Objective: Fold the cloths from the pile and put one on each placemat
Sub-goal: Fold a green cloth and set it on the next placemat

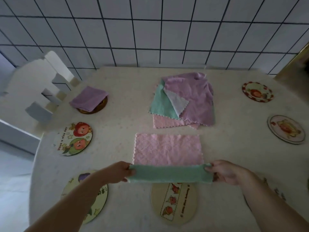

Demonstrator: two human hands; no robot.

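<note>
Where fingers (pixel 127 168) pinch, cloth (pixel 168 174) stretches between.

Left hand (pixel 120 172) and right hand (pixel 224 172) each pinch one near corner of a pink-and-green cloth (pixel 168 149), near edge lifted and turned over green side up, rest flat on table (pixel 127 97). Cloth pile (pixel 187 97) far centre. Folded purple cloth (pixel 88 97) on far-left placemat (pixel 100 106). Round placemat (pixel 173 203) just near the lifted edge.
</note>
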